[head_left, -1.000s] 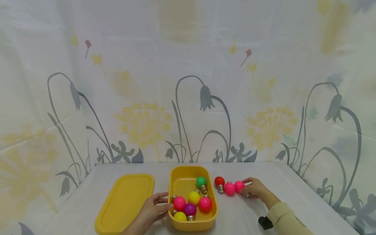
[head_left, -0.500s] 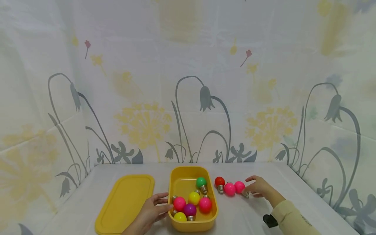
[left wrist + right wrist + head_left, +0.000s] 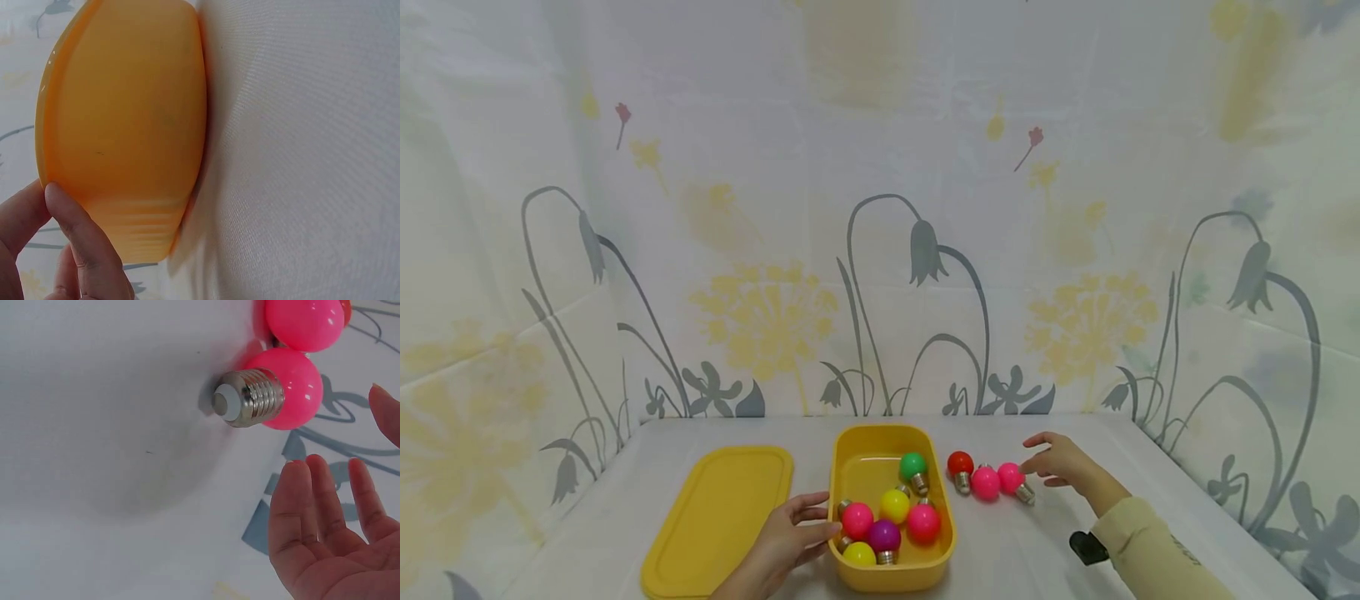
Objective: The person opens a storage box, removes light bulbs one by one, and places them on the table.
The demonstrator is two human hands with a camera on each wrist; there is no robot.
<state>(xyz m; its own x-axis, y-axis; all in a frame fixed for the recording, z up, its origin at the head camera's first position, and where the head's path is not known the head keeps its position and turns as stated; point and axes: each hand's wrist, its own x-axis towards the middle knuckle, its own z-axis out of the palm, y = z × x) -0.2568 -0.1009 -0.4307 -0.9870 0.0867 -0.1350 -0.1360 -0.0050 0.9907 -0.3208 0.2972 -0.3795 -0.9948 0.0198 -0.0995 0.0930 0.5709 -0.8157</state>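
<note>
A yellow plastic box [image 3: 892, 578] holds several coloured light bulbs, among them a green bulb [image 3: 913, 464], a purple bulb [image 3: 884, 535] and a pink bulb [image 3: 923, 524]. My left hand [image 3: 784, 537] pinches the box's left rim between thumb and finger; the left wrist view shows the fingertips on the rim. Outside the box on the right lie a red bulb [image 3: 959, 463], a pink bulb [image 3: 986, 483] and a second pink bulb [image 3: 295, 390] with its metal screw base towards me. My right hand [image 3: 1063, 462] hovers beside that last bulb, fingers spread and holding nothing.
A yellow lid [image 3: 721, 521] lies flat left of the box. Near the right sleeve is a small black object [image 3: 1087, 547]. A white cloth [image 3: 1000, 558] covers the table, and a flower-printed curtain [image 3: 880, 250] hangs behind it.
My right hand has let go of the rightmost pink bulb and risen a little away from it, to the right. The left hand stays at the box.
</note>
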